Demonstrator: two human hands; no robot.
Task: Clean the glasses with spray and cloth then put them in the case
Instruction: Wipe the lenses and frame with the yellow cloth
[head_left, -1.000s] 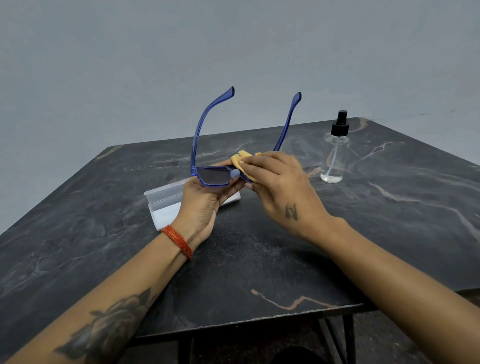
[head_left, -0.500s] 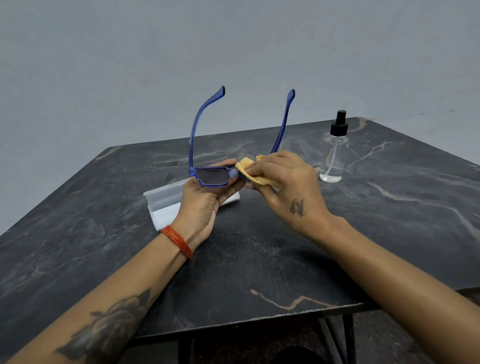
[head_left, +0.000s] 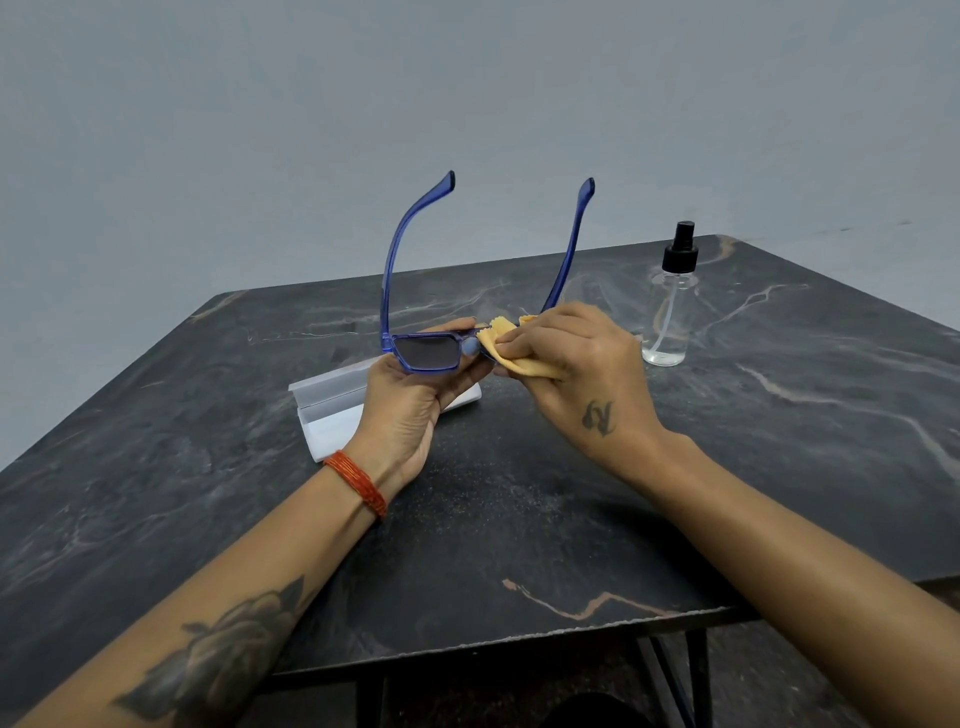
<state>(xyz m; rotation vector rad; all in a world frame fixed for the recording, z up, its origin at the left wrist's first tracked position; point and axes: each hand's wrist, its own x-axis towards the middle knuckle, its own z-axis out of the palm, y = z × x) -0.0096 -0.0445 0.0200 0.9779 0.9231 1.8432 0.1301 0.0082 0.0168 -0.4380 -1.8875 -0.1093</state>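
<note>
Blue-framed glasses (head_left: 427, 352) with dark lenses are held above the table, temples pointing up and away. My left hand (head_left: 410, 400) grips the frame at the left lens and bridge. My right hand (head_left: 576, 374) pinches a yellow cloth (head_left: 511, 347) folded around the right lens, which is hidden by cloth and fingers. An open white case (head_left: 327, 405) lies on the table under my left hand. The clear spray bottle (head_left: 671, 306) with a black nozzle stands upright to the right, apart from both hands.
A dark marble table (head_left: 519, 519) carries everything. Its front edge runs below my forearms, with black metal legs under it. A plain grey wall stands behind the table.
My right hand has slid the cloth rightward and down over the right lens. The glasses tilted slightly, their temples shifting left. My left hand kept its hold.
</note>
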